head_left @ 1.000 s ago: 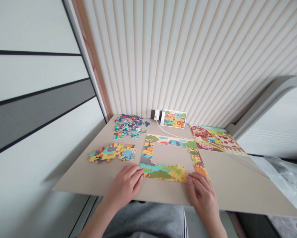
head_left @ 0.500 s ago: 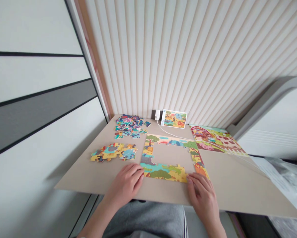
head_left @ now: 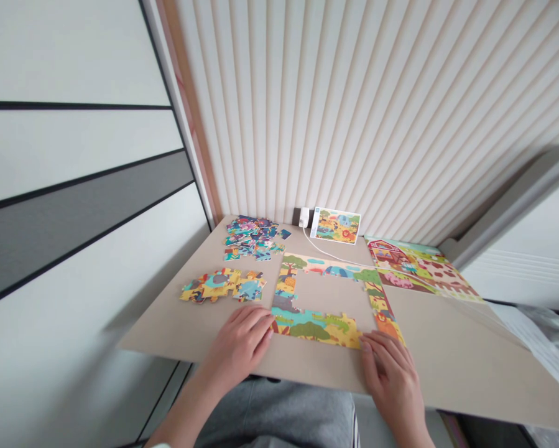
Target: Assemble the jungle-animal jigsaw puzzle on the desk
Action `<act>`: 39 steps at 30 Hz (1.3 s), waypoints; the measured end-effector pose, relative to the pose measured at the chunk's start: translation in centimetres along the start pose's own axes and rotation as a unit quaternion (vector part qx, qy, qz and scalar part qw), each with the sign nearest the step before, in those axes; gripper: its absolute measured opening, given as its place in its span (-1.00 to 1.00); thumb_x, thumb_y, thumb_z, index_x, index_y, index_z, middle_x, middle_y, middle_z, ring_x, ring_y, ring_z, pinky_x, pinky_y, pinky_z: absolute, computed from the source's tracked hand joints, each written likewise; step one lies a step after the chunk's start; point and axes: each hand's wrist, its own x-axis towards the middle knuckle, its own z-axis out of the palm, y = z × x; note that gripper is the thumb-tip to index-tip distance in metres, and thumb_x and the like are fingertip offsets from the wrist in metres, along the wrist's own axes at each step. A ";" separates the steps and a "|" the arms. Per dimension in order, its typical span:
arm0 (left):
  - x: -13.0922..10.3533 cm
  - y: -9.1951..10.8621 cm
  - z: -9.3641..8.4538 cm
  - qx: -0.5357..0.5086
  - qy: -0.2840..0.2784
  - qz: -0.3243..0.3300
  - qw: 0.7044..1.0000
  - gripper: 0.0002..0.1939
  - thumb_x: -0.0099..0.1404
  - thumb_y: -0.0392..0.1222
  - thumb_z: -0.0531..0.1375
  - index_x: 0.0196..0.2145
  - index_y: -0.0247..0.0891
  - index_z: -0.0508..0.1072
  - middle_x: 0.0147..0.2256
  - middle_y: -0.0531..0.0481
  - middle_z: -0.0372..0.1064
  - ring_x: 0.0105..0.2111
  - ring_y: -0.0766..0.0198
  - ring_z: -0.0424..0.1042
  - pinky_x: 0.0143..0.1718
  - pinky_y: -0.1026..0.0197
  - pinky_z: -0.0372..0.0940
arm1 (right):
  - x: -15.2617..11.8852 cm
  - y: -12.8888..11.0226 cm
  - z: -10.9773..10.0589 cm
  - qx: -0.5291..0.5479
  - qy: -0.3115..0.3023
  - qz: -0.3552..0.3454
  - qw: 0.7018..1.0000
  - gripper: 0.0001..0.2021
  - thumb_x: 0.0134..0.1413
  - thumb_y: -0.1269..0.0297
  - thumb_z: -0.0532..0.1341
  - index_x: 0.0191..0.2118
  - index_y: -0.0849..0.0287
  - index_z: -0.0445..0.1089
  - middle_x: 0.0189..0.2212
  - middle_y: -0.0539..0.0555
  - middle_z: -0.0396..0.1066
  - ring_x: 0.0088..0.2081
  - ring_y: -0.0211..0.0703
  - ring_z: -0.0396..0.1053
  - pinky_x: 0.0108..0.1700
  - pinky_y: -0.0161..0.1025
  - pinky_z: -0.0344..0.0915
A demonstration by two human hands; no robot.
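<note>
A partly assembled animal jigsaw puzzle [head_left: 307, 331] lies flat, its border pieces forming a frame around a bare middle. At its lower left corner, my left hand [head_left: 242, 341] rests with fingers bent and held together against the edge. My right hand [head_left: 392, 372] has its closed fingertips on the lower right corner, the thumb tucked beside them. The right-hand strip with an orange lion [head_left: 386, 325] slants outward, with a gap along part of the corner. Loose yellow and blue pieces [head_left: 218, 283] lie in a cluster left of the frame.
A pile of dark, multicoloured puzzle pieces [head_left: 254, 235] sits at the back left. A picture card [head_left: 336, 225] leans near a white charger [head_left: 304, 217], whose cable [head_left: 326, 252] crosses the table [head_left: 451, 348]. A farm-scene puzzle [head_left: 421, 266] lies at the back right.
The whole view has shifted slightly, so everything appears a little farther right. Both hands stay at the puzzle's lower corners, with no clear change in its pieces.
</note>
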 end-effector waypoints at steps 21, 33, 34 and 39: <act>-4.3 -12.8 -0.9 0.121 0.067 -0.182 0.974 -0.40 0.50 0.12 0.05 0.36 -0.20 0.17 0.23 -0.25 0.33 0.25 -0.12 0.31 0.26 -0.14 0.24 | 0.2 -0.5 -0.2 -0.010 0.006 0.000 1.000 -0.86 0.31 0.36 0.24 -0.07 0.07 0.52 -0.10 0.14 0.56 0.00 0.07 0.47 0.07 0.08 0.37; -4.5 -12.4 -1.2 0.140 0.070 -0.180 0.971 -0.41 0.50 0.13 0.05 0.34 -0.21 0.21 0.21 -0.27 0.36 0.22 -0.14 0.34 0.25 -0.13 0.23 | 0.2 -1.4 -0.9 0.029 -0.008 -0.050 0.998 -0.84 0.24 0.49 0.25 -0.15 0.10 0.47 -0.20 0.10 0.55 -0.05 0.02 0.46 0.04 0.05 0.36; -4.5 -12.4 -1.2 0.140 0.069 -0.180 0.971 -0.41 0.50 0.12 0.05 0.34 -0.22 0.21 0.21 -0.27 0.36 0.21 -0.14 0.35 0.26 -0.13 0.23 | 0.2 -1.5 -0.9 0.028 -0.011 -0.049 0.998 -0.84 0.24 0.49 0.25 -0.15 0.10 0.47 -0.20 0.10 0.55 -0.05 0.01 0.46 0.04 0.05 0.36; -4.4 -12.3 -1.1 0.144 0.072 -0.178 0.971 -0.43 0.50 0.12 0.05 0.32 -0.22 0.22 0.21 -0.27 0.35 0.21 -0.14 0.35 0.25 -0.14 0.24 | 0.4 -1.7 -0.9 0.025 -0.017 -0.047 0.998 -0.84 0.24 0.49 0.26 -0.14 0.10 0.47 -0.20 0.10 0.54 -0.06 0.01 0.44 0.04 0.05 0.36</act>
